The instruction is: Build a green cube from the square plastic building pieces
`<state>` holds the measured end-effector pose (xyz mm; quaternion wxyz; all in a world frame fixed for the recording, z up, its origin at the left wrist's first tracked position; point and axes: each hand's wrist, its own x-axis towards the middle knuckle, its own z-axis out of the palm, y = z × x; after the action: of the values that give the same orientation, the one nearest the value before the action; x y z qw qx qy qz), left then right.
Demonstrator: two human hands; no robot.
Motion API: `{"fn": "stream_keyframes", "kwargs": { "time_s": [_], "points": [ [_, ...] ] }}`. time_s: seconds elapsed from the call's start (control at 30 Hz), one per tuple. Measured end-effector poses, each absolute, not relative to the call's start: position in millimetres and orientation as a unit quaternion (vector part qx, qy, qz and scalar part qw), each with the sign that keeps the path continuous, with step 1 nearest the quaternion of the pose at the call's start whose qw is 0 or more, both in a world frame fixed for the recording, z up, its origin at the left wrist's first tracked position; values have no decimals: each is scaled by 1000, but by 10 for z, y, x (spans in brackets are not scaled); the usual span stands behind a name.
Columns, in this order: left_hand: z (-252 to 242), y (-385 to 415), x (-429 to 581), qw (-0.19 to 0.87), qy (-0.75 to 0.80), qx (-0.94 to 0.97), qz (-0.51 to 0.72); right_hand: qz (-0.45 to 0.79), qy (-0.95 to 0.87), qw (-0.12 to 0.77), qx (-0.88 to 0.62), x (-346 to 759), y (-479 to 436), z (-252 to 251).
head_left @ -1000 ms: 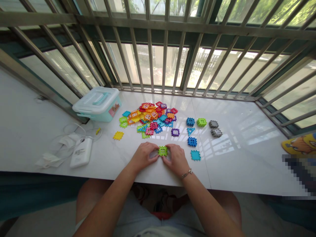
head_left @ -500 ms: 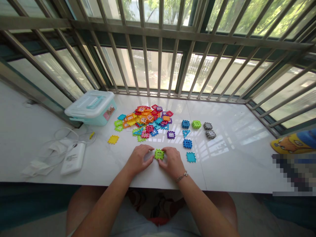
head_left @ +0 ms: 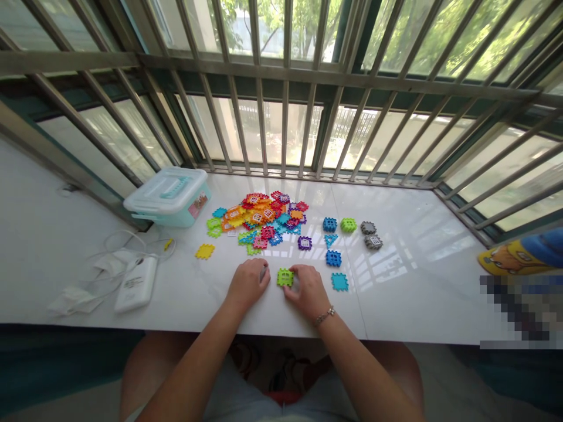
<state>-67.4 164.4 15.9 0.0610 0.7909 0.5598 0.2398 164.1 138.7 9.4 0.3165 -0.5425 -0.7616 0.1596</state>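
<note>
Head view: we are sitting at a white table [head_left: 409, 299], our forearms reaching over its near edge. Our right hand [head_left: 310, 290], with a bracelet [head_left: 324, 316] circling its wrist, is pinching a green toothed piece [head_left: 285, 277] at its right side between thumb and fingers. Our left hand [head_left: 247, 285] is curling loosely just left of that piece, apart from it; we cannot tell whether its thumb and fingertips are meeting.

The green piece is showing its window face up to us, one side running roughly along the table edge; it is looking nearly square, so we cannot make out a long axis.

To its right a turquoise square [head_left: 339, 282] is lying flat, a blue window piece [head_left: 328, 258] sitting beyond it. Farther off, a colourful pile [head_left: 259, 217] is spreading near a lidded box [head_left: 169, 196], and metal bars [head_left: 285, 126] are rising behind.
</note>
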Motion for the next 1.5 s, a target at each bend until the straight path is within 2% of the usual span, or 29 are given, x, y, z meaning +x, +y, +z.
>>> {"fn": "stream_keyframes", "kwargs": {
  "time_s": [0.7, 0.97, 1.27, 1.5],
  "points": [
    [166, 1648, -672, 56, 562, 793, 229, 166, -763, 320, -537, 1652, 1382, 102],
    [167, 1659, -687, 65, 559, 793, 232, 174, -743, 370, -530, 1748, 1383, 166],
    [165, 1679, -704, 75, 557, 793, 235, 71, -672, 350, -649, 2935, 2206, 748],
    [132, 1689, -711, 77, 560, 790, 238, 56, -691, 265, -670, 3690, 2922, 927]
  ]
}}
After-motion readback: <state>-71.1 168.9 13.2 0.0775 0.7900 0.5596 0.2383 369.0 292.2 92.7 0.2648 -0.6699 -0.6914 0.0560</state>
